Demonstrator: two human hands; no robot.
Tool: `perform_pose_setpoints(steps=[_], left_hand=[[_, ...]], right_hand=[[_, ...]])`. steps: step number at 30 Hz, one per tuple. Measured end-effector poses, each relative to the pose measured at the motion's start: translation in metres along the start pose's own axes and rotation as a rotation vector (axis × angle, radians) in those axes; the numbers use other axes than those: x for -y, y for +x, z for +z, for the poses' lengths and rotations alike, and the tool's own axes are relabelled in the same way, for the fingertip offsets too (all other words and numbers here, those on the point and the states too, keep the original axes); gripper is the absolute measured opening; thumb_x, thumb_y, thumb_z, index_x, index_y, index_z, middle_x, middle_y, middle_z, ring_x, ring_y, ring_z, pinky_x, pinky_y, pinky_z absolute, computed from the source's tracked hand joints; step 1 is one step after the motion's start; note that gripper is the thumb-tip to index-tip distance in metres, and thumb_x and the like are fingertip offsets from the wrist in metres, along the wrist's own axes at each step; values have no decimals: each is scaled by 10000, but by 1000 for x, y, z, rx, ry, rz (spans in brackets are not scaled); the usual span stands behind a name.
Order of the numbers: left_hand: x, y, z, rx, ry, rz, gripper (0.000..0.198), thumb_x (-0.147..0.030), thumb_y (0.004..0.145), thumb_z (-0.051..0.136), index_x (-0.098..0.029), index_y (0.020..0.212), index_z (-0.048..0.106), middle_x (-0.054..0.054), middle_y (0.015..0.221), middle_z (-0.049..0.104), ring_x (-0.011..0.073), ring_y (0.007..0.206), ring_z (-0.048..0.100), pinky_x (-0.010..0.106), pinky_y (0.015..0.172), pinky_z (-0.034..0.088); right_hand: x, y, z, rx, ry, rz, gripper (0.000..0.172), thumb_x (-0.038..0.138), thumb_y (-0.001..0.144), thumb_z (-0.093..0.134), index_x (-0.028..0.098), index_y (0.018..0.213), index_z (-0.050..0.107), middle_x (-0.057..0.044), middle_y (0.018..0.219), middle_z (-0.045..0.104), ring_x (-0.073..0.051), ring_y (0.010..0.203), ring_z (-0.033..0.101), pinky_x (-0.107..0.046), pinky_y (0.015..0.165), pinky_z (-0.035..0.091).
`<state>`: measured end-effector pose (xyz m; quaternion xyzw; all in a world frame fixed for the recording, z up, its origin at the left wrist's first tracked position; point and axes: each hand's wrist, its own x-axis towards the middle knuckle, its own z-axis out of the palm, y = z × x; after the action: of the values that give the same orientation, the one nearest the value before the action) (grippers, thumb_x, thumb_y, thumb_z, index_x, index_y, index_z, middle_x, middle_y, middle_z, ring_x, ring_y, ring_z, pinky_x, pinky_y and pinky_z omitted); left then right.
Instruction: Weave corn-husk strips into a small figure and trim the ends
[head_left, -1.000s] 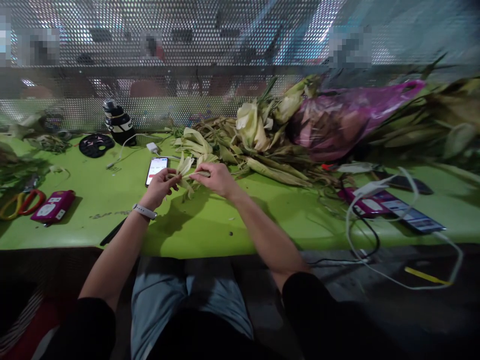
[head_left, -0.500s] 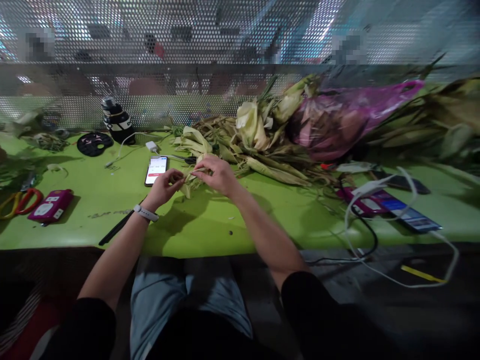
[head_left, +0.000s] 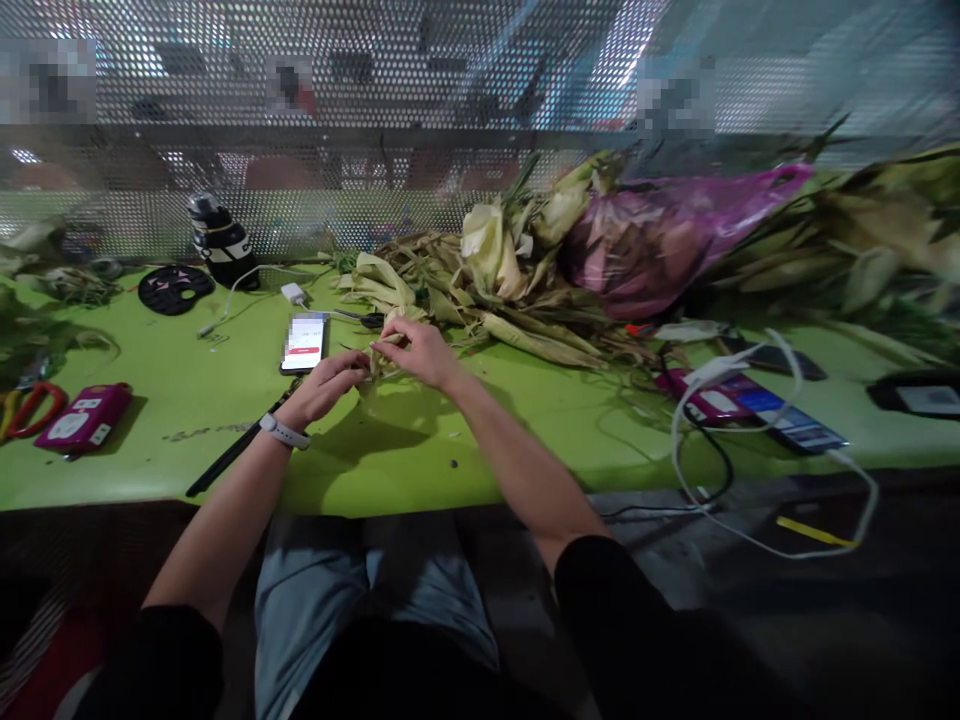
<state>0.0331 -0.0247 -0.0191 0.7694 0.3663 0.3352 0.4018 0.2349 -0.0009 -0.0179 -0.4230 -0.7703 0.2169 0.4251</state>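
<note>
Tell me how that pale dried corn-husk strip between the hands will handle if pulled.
The pale dried corn-husk strip is probably light and floppy: it bends between the left hand and right hand. Being thin, it may tear if tugged.

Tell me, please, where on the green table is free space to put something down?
Bare green table lies between the pink box and the left hand, and between the right forearm and the white cable. The husk pile behind is crowded.

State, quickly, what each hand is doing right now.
Left hand: closed, fingers pinching the dried husk strips.
Right hand: closed, gripping the same dried husk strips from the other side.
</note>
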Motion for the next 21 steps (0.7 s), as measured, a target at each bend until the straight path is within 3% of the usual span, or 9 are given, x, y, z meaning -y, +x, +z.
perform_pose_setpoints(steps=[3, 5, 8, 10, 15, 21], left_hand=[[3, 0, 2, -28, -5, 5, 193, -367, 838, 622, -177, 863, 645, 11, 723, 565, 121, 622, 461, 247, 565, 347], [7, 1, 3, -42, -44, 18, 215, -381, 805, 679, -176, 855, 641, 12, 725, 573, 113, 610, 469, 240, 558, 351], [10, 3, 2, -83, -139, 14, 254, -398, 785, 707, -175, 893, 650, 28, 779, 613, 121, 659, 520, 238, 600, 392], [11, 4, 0, -117, -188, -7, 282, -413, 764, 727, -174, 894, 653, 24, 771, 621, 123, 673, 535, 235, 614, 405], [11, 5, -4, -125, -239, -32, 269, -396, 745, 749, -176, 861, 647, 2, 721, 606, 104, 639, 522, 220, 590, 401], [14, 7, -6, -199, -258, -31, 251, -316, 721, 776, -166, 865, 637, -9, 706, 580, 84, 618, 504, 208, 563, 399]], right_hand=[[2, -1, 2, -9, 29, 4, 321, 509, 851, 603, 189, 850, 633, -29, 796, 658, -149, 694, 571, -283, 707, 440], [2, 0, 2, 4, 108, 48, 340, 493, 826, 644, 191, 981, 628, -39, 855, 679, -162, 744, 601, -291, 727, 464], [-4, 3, -1, 101, 309, 159, 599, 470, 761, 723, 188, 1251, 524, -43, 869, 695, -182, 769, 629, -311, 715, 502], [-10, 4, -6, 197, 423, 199, 689, 430, 732, 757, 185, 1313, 479, -40, 861, 693, -187, 765, 638, -323, 707, 519], [-17, 4, -16, 404, 473, 234, 595, 280, 718, 754, 170, 1256, 525, -29, 867, 673, -171, 799, 642, -318, 736, 523], [-14, 5, -24, 356, 406, 258, 354, 310, 756, 700, 163, 1071, 632, 7, 731, 614, -136, 678, 583, -275, 647, 487]])
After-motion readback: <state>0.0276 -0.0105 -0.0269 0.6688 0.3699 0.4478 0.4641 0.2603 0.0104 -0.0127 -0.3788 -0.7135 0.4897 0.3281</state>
